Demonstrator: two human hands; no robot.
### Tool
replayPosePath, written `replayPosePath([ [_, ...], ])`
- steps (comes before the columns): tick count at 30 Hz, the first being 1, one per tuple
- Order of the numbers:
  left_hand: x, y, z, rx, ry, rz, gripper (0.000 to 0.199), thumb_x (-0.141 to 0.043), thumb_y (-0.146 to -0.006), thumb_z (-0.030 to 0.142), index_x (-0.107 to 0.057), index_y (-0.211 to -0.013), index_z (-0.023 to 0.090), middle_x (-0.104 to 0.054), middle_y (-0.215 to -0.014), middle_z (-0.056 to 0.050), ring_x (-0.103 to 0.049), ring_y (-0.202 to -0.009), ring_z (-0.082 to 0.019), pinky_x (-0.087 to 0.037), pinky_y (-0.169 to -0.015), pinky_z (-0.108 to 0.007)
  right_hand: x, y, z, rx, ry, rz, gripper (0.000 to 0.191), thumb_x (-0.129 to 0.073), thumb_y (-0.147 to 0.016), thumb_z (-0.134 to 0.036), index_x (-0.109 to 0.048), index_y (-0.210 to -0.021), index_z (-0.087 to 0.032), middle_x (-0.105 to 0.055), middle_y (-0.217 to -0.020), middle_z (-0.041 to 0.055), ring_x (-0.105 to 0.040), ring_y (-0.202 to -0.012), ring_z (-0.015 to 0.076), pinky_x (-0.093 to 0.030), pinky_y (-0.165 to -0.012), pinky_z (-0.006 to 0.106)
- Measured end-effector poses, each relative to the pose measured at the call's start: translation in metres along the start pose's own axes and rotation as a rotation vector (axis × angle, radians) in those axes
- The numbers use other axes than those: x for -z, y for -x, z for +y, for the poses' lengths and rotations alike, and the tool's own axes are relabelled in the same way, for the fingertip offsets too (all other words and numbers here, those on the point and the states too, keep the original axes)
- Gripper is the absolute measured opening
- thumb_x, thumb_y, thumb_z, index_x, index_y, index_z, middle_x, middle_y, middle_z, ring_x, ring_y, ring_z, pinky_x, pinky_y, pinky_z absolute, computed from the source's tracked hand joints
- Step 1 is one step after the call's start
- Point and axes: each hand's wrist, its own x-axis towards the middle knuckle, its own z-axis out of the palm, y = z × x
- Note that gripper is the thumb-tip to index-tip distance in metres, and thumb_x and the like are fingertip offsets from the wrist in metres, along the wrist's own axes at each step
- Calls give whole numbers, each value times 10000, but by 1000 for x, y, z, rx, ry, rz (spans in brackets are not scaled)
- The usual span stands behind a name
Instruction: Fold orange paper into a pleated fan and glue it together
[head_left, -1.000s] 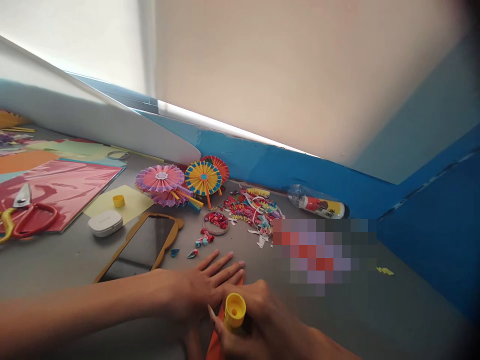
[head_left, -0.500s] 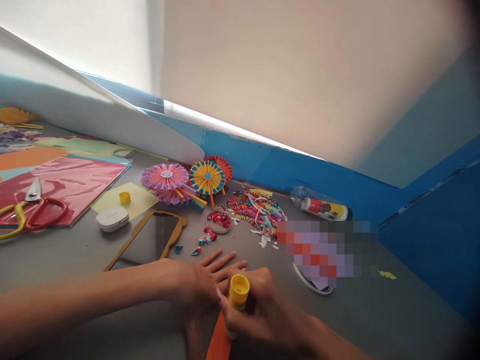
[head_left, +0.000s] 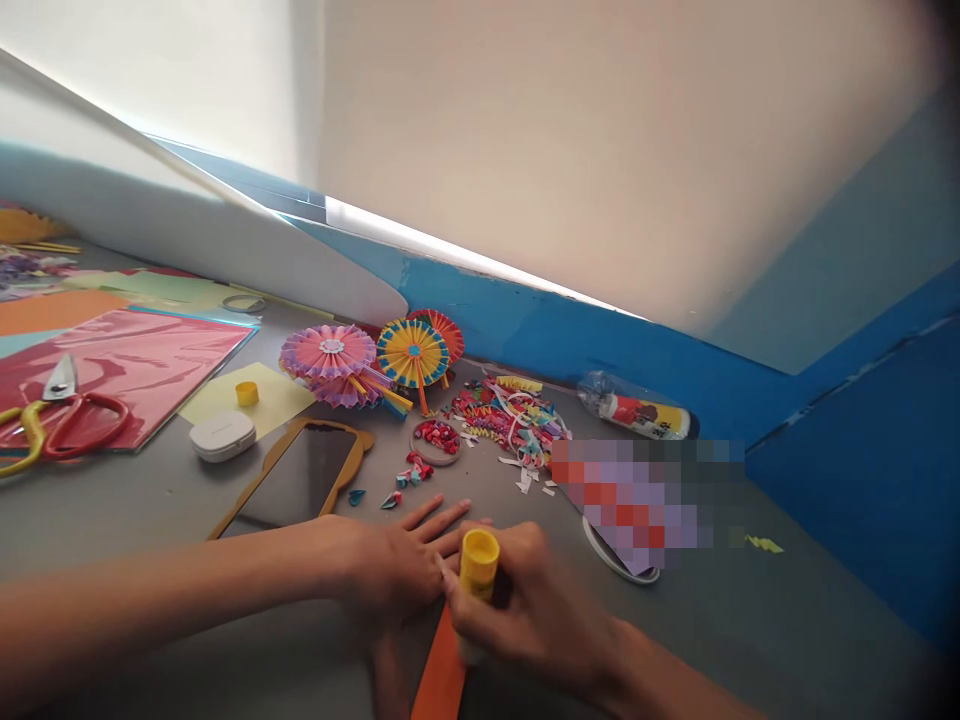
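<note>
"What's the big picture?"

"A grey tabletop [head_left: 127, 510] along a blue wall [head_left: 570, 350], with a glossy pink sheet [head_left: 135, 370] toward the left edge and red-handled scissors [head_left: 86, 425] lying on it."

"And nearer the middle?"

"Pleated paper fans [head_left: 328, 360] near the back edge, beside a heap of paper scraps [head_left: 502, 425]. A phone in a tan case [head_left: 296, 475] sits closer to the front, and a yellow cap [head_left: 247, 393] stands on a pale yellow card [head_left: 277, 390]."

"The hands?"

"Together at the front edge, about midway along. The left hand [head_left: 394, 565] lies open and flat, and the right hand [head_left: 525, 610] is closed around a yellow glue stick [head_left: 478, 565], held upright, its tip hidden."

"Where's the paper?"

"An orange paper strip [head_left: 441, 670] seems to run under them, its long axis pointing from the front edge toward the wall, leaning slightly right. Its far end is covered."

"Technique?"

"Sound, I'd say — a flat hand pins the strip; an upright stick spreads pressure evenly."
</note>
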Motion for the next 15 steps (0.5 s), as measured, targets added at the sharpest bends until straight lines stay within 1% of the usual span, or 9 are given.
replayPosePath([
  [2, -6, -2, -4, 4, -22, 2, 1106, -810, -610, 382, -193, -1498, 152, -41, -1573, -129, 91, -1403, -392, 22, -1119, -597, -12, 1, 4, 58, 14, -35, 235, -513, -756, -166, -355, -582, -183, -309, -535, -70, -264, -493, 63, -254, -491, 208],
  [4, -11, -4, -6, 11, -42, 9, 1158, -794, -625, 364, -87, -1504, 101, -9, -1567, -154, 78, -1405, -393, 0, -1124, -598, -26, 5, 4, 86, -52, -53, 262, -541, -728, -181, -329, -575, -186, -270, -518, -79, -244, -473, 54, -231, -467, 205],
  [6, -10, -3, -5, 21, -36, 20, 1163, -776, -651, 371, -38, -1500, 76, 0, -1561, -167, 66, -1409, -382, -12, -1132, -587, -31, 10, 0, 34, -193, -42, 276, -594, -706, -240, -357, -573, -189, -279, -507, -82, -261, -460, 54, -235, -445, 196],
  [7, -7, -3, -3, 27, -16, 31, 1142, -768, -666, 389, -55, -1502, 82, -13, -1561, -167, 58, -1411, -376, -13, -1135, -579, -28, 12, -2, -37, -290, -5, 258, -614, -703, -281, -401, -590, -190, -316, -514, -76, -295, -466, 62, -264, -445, 190],
  [9, 4, 1, 1, 35, 70, 42, 1098, -759, -684, 452, -113, -1506, 118, -58, -1560, -159, 39, -1412, -365, -20, -1143, -559, -13, 14, -3, -255, -528, 183, 213, -596, -749, -388, -518, -738, -191, -438, -586, -39, -405, -517, 98, -358, -473, 196],
  [10, 10, 3, 3, 41, 128, 48, 1108, -759, -676, 495, -122, -1508, 133, -86, -1559, -155, 25, -1412, -363, -33, -1147, -548, -2, 14, -2, -340, -652, 299, 265, -571, -766, -443, -544, -829, -188, -477, -627, -17, -451, -552, 121, -401, -494, 212],
  [11, 17, 6, 4, 50, 195, 15, 1167, -766, -648, 540, -85, -1511, 148, -66, -1562, -145, 23, -1408, -368, -73, -1147, -543, 10, 13, 0, -397, -749, 393, 319, -561, -773, -485, -552, -871, -182, -487, -647, -4, -468, -567, 134, -434, -517, 232],
  [13, 28, 12, 6, 115, 311, -47, 1267, -758, -616, 607, 30, -1504, 164, 32, -1561, -127, 56, -1401, -371, -146, -1135, -546, 31, 10, 7, -398, -784, 500, 348, -590, -764, -515, -554, -856, -181, -478, -679, 2, -444, -563, 129, -428, -503, 235],
  [15, 32, 19, 8, 181, 397, 5, 1186, -692, -694, 626, 79, -1496, 216, 83, -1558, -102, 61, -1408, -347, -172, -1128, -543, 43, 7, 15, -320, -650, 546, 320, -611, -778, -498, -532, -783, -188, -434, -654, -16, -399, -554, 117, -390, -485, 222],
])
